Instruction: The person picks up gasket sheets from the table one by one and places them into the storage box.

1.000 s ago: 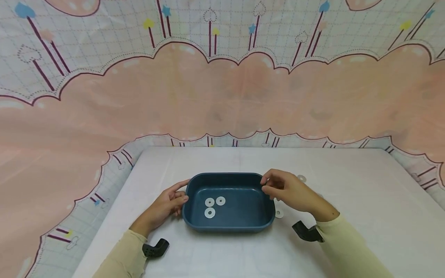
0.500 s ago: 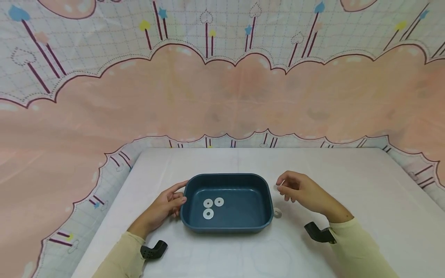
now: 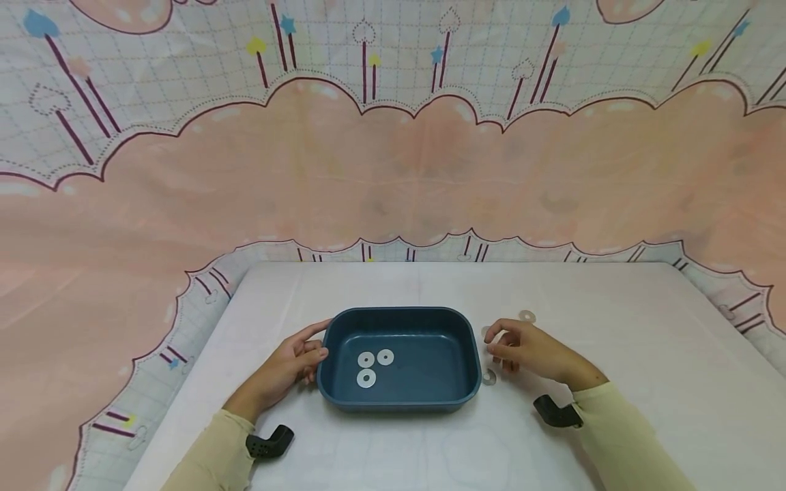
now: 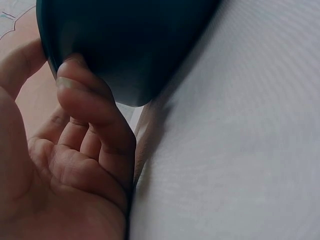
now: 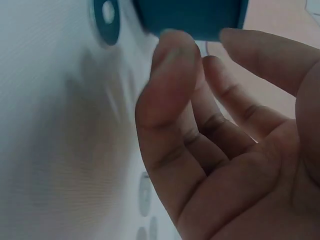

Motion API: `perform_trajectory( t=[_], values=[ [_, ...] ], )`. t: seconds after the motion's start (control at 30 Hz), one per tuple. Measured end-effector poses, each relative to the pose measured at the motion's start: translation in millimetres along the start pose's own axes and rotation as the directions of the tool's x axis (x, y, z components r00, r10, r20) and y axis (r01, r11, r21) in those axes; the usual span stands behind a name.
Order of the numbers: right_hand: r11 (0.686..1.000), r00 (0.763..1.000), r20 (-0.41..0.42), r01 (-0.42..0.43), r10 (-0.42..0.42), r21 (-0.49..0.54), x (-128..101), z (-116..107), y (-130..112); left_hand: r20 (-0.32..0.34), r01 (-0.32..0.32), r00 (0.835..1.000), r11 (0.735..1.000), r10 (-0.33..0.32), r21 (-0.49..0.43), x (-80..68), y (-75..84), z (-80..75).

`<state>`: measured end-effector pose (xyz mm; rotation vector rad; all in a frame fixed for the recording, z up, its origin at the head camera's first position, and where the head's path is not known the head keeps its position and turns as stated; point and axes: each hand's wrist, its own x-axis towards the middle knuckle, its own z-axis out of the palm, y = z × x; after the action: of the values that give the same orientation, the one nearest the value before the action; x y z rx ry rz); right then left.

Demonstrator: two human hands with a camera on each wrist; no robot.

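A dark blue rectangular tub stands on the white table, with three flat white washers lying in its left half. My left hand holds the tub's left end, index finger along the back corner and thumb against the side wall. Just right of the tub is my right hand, low over the table, its thumb and index finger apart and nothing between them. A washer shows partly from behind its fingertips. Another washer lies by the tub's right wall, and in the right wrist view that washer appears past the thumb.
Beyond the right hand lies a further washer. More washers show blurred low in the right wrist view. Black wrist mounts stick out from both sleeves. A patterned cloth hangs behind the table.
My right hand has moved from over the tub's right rim out to the right, then lower and slightly back toward the tub. The left hand keeps its hold; the three washers inside stay put.
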<state>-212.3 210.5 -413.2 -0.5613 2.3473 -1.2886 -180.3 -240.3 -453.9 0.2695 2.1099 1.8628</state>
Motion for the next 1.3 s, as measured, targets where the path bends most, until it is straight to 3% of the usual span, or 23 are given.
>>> perform_trajectory(
  t=[0.23, 0.63, 1.0, 1.3],
  values=[
    [0.994, 0.994, 0.074, -0.086, 0.082, 0.06, -2.0, -0.3, 10.1, 0.016, -0.008, 1.0, 1.0, 0.008, -0.004, 1.9, 1.5, 0.7],
    [0.999, 0.992, 0.121, -0.042, 0.042, 0.001, 0.0, 1.6, 13.6, 0.012, -0.013, 1.0, 1.0, 0.013, -0.002, 1.2, 5.8, 1.0],
    [0.99, 0.996, 0.077, -0.026, 0.037, -0.137, 4.1, 10.7, 9.1, 0.012, -0.015, 1.0, 1.0, 0.015, -0.001, -0.3, 4.9, 0.4],
    [0.975, 0.996, 0.042, -0.062, 0.072, -0.211, 6.0, 17.7, 9.2, 0.016, -0.016, 1.0, 1.0, 0.016, 0.0, -1.9, 2.9, 0.9]
  ],
)
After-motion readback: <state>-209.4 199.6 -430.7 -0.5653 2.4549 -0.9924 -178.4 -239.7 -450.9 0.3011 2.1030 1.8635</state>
